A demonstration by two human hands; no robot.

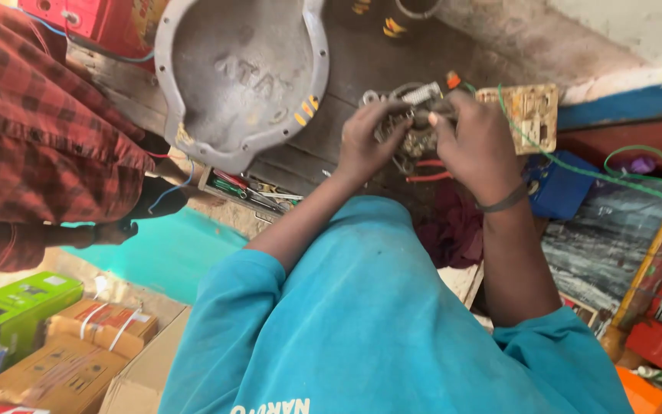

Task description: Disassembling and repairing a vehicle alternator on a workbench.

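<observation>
My left hand and my right hand are both closed around a small metal electrical part with a coil and loose wires. I hold it just above a dark workbench. The fingers of both hands pinch it from opposite sides, and much of the part is hidden behind them. A dark band circles my right wrist. My teal shirt fills the lower middle of the view.
A large grey cast-metal cover lies left of my hands, with a tray of screwdrivers below it. A beige switch plate, green wire and blue box sit to the right. Another person's red plaid sleeve is at left, above cardboard boxes.
</observation>
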